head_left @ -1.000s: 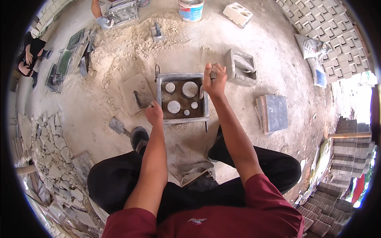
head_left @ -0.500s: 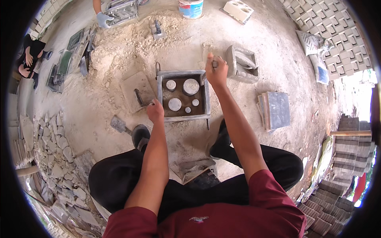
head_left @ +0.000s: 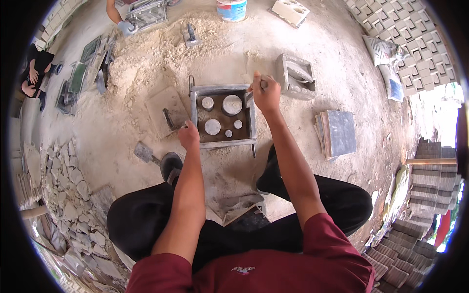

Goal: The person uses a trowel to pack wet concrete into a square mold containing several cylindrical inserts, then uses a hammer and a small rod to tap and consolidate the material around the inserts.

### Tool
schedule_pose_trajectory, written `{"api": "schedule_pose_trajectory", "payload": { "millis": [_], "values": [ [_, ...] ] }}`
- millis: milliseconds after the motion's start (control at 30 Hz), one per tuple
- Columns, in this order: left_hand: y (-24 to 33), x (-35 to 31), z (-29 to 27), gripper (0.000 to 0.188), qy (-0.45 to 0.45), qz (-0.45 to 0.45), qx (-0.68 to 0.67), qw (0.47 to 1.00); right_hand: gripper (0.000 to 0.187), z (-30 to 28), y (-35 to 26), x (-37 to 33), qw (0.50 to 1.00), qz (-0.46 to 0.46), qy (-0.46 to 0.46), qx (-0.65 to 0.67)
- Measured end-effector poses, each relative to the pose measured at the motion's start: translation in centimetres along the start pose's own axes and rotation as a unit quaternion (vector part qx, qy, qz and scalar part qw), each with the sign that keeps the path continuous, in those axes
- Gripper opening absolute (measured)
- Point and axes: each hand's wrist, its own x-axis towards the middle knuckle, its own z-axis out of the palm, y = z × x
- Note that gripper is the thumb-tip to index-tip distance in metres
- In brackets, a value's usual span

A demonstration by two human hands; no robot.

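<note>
A rectangular grey mould (head_left: 224,144) lies on the floor before me. Inside are several pale round discs of different sizes, the largest disc (head_left: 232,104) at the far right, set in a brown bed. My left hand (head_left: 189,136) is closed at the mould's left wall, its fingertips partly hidden. Over the far right corner, my right hand (head_left: 267,95) grips a tool by its dark, round-ended handle (head_left: 264,84). The tool's other end is mostly hidden by the fingers, so its kind is unclear. Beside my left hand, a dark-handled float (head_left: 157,108) rests on the floor.
A concrete block mould (head_left: 312,90) stands right of my right hand, with stacked plates (head_left: 340,133) nearer. Beyond are loose powder (head_left: 146,58), another float (head_left: 192,39), and a bucket (head_left: 231,10). A co-worker's gloved hand (head_left: 127,28) touches a metal frame. Rubble (head_left: 73,195) lies left.
My right hand has come down slightly toward the mould's far right corner with its tool. My left hand stays at the left wall. The whole view has shifted a little.
</note>
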Motion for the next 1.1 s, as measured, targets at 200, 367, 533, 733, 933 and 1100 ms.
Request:
{"api": "schedule_pose_trajectory", "payload": {
  "millis": [200,367,533,733,933,1100],
  "values": [
    [-0.6,0.5,-0.7,0.055,-0.031,-0.021,0.0,0.999,0.04,-0.6,-0.8,-2.1,0.994,0.085,-0.066,0.002],
    [-0.3,0.1,-0.5,0.054,-0.012,-0.022,0.017,1.0,0.041,-1.4,-1.5,-4.2,0.993,0.116,-0.034,-0.019],
    [-1.5,0.6,-0.7,0.054,-0.02,-0.026,0.013,0.999,0.042,-1.0,-1.6,-4.4,0.996,-0.01,-0.017,-0.083],
    [-0.9,0.8,-0.5,0.055,-0.008,-0.034,0.026,0.999,0.041,-1.1,-2.5,-5.8,0.963,0.258,-0.074,-0.009],
    [-1.0,1.2,0.0,0.055,-0.024,-0.029,0.03,0.999,0.042,-1.5,-2.0,-7.6,0.995,0.066,-0.054,-0.058],
    [-1.4,1.7,-0.6,0.054,0.002,-0.039,0.028,0.999,0.037,-1.8,-4.0,-7.8,0.985,0.167,-0.018,0.045]
  ]
}}
